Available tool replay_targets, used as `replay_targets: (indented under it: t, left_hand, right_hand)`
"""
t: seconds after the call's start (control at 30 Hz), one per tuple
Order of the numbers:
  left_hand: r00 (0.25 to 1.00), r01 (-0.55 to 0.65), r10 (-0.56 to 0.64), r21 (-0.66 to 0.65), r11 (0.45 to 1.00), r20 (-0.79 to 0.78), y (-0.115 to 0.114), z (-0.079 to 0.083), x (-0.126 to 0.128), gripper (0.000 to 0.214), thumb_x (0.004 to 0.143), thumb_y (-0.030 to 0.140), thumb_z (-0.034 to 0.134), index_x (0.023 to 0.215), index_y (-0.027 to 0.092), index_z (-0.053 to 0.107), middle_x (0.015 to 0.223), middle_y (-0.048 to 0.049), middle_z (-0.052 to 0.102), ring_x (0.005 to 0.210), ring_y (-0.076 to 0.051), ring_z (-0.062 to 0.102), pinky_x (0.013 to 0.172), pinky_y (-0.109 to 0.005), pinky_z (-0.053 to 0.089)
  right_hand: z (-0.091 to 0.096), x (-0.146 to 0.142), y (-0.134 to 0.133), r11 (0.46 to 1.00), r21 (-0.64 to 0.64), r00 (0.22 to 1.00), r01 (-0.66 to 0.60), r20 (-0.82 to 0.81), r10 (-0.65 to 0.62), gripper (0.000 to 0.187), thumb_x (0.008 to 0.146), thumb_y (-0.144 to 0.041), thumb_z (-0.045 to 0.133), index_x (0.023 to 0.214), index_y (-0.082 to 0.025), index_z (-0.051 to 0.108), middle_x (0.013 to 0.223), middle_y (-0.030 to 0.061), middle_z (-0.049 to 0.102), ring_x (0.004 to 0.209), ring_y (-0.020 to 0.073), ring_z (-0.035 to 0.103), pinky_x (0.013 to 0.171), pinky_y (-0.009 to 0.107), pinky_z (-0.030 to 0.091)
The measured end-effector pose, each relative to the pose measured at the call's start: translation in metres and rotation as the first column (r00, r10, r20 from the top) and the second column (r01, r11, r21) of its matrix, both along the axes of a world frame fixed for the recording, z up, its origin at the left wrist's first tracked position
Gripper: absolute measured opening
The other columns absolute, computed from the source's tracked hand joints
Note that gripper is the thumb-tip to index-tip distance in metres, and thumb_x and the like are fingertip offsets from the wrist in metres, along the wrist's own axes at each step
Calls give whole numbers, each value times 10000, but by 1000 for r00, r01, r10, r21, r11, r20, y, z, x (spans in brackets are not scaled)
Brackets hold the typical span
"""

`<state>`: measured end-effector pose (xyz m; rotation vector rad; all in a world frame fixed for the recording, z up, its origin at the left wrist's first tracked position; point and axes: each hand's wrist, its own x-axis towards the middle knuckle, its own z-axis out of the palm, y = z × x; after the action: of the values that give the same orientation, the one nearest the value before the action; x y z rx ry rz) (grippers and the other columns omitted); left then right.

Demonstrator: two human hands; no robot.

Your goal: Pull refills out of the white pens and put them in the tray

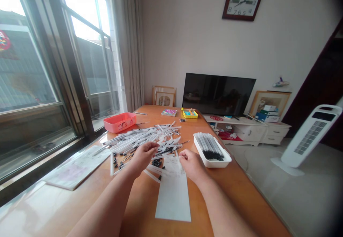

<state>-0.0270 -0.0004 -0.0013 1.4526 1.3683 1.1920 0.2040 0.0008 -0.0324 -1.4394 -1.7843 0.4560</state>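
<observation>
My left hand (146, 155) is over the near part of a loose pile of white pen barrels (136, 138), its fingertips pinched together. Whatever it holds, if anything, is too small to make out. Fingers closed as well, my right hand (193, 163) is at the right edge of a white sheet of paper (173, 201). A pale thin stick shows by its fingertips, but I cannot tell whether they grip it. Small black pen caps (157, 163) lie between the hands and to the left. Beside my right hand, a white tray (218, 163) holds a row of clear pens with black ends (209, 146).
A pink plastic basket (120, 122) stands behind the pile at left. A paper-covered board or booklet (77, 169) lies at the table's left. Farther back are a colourful booklet (169, 112) and a yellow box (189, 114). The table's right edge runs past the tray.
</observation>
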Motion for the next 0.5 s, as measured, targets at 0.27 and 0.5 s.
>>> replay_targets:
  t: [0.27, 0.5]
  left_hand:
    - [904, 177, -105, 139, 974, -415, 0, -16, 12, 213, 753, 298, 646, 918, 203, 740, 767, -33, 683, 673, -180, 589, 634, -281, 435]
    - [682, 134, 120, 285, 949, -722, 9, -19, 2, 197, 789, 188, 586, 888, 249, 745, 936, -70, 684, 912, -236, 615, 840, -321, 431]
  right_hand:
    - [0, 1, 1, 1000, 0, 997, 28, 70, -28, 144, 842, -266, 571, 821, -246, 711, 765, 16, 716, 727, 178, 641, 655, 242, 429]
    - [-3, 1, 4, 999, 7, 996, 51, 73, -51, 146, 843, -258, 567, 797, -244, 705, 775, 15, 717, 737, 176, 640, 657, 243, 424]
